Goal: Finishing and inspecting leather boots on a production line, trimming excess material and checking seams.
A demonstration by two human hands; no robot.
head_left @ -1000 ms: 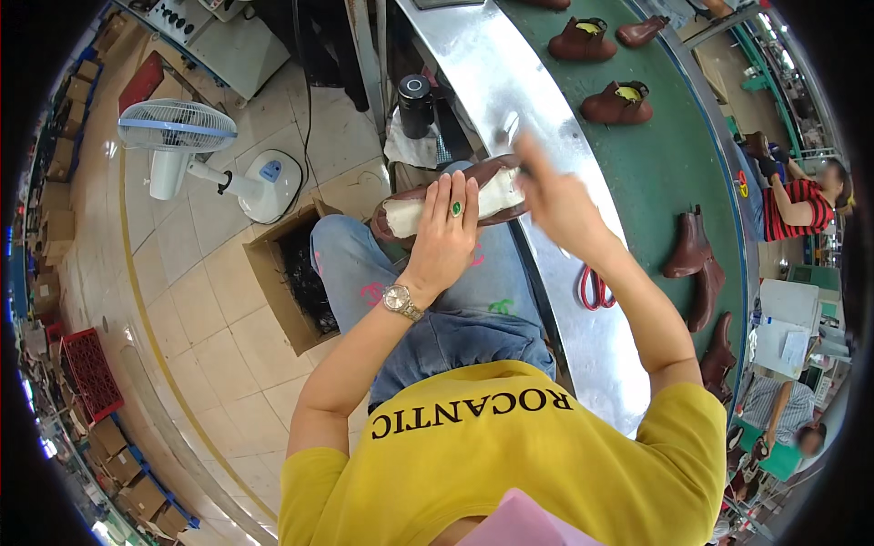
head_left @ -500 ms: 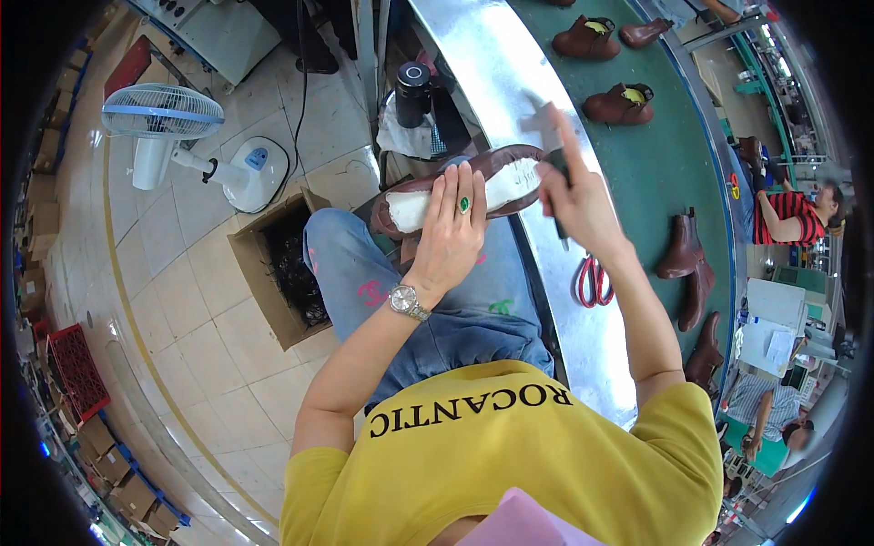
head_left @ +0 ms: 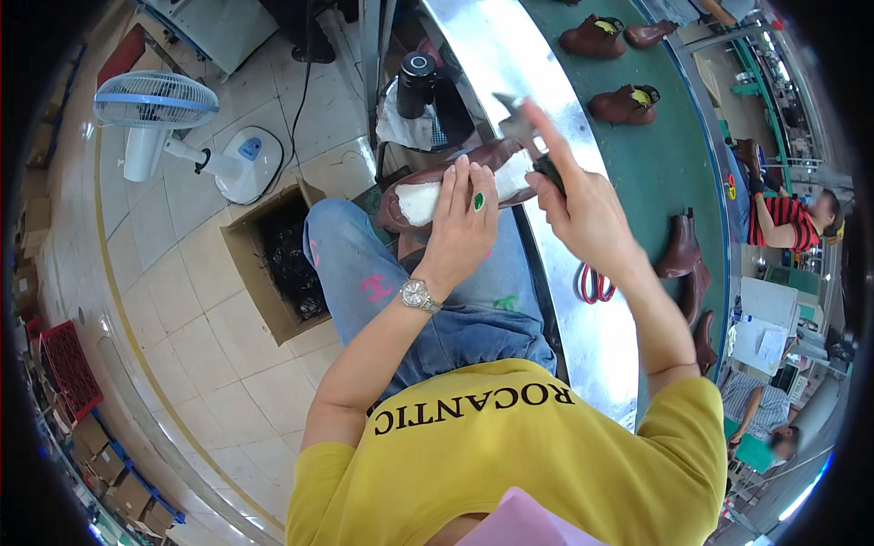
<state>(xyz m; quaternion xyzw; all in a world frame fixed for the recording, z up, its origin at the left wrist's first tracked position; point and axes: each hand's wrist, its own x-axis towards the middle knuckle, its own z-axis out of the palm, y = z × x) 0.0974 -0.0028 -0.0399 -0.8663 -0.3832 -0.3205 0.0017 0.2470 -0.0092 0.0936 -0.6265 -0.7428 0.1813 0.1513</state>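
A dark brown shoe lies upside down across my thighs, its white underside facing up. Over its middle my left hand holds it, the straight fingers laid close together across the underside and the thumb hidden. My right hand is closed around the dark handle of a hammer, with the index finger stretched along it. The metal hammer head is somewhat blurred, above the shoe's right end; whether it touches the shoe I cannot tell.
Red-handled scissors lie on the metal bench edge at my right. Beyond it, several brown boots stand on a green belt. At left are a cardboard box with black material, a fan and a black canister.
The hammer head has shifted left and its blur has lessened. My left hand stays over the shoe. The whole view has tilted slightly.
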